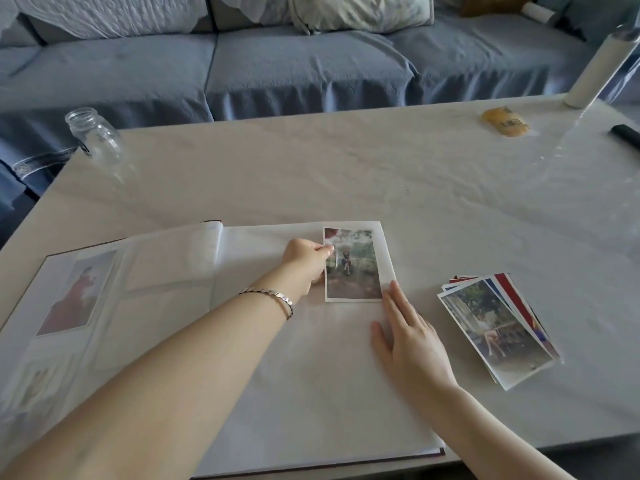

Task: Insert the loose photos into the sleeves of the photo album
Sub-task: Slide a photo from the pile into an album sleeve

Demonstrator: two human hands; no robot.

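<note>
On the album (304,382) page, left fingers (317,248) pinch the photo (356,271), long axis near-to-far.

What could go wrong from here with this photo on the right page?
1. The left hand pinches the photo only at its left edge; pushing from there could buckle or skew it.
2. The right hand lies flat on the album page by the photo's lower corner; if it lifts, the page may shift.
3. The stack of loose photos lies fanned close beside the right hand; a sweep could scatter it.
</note>
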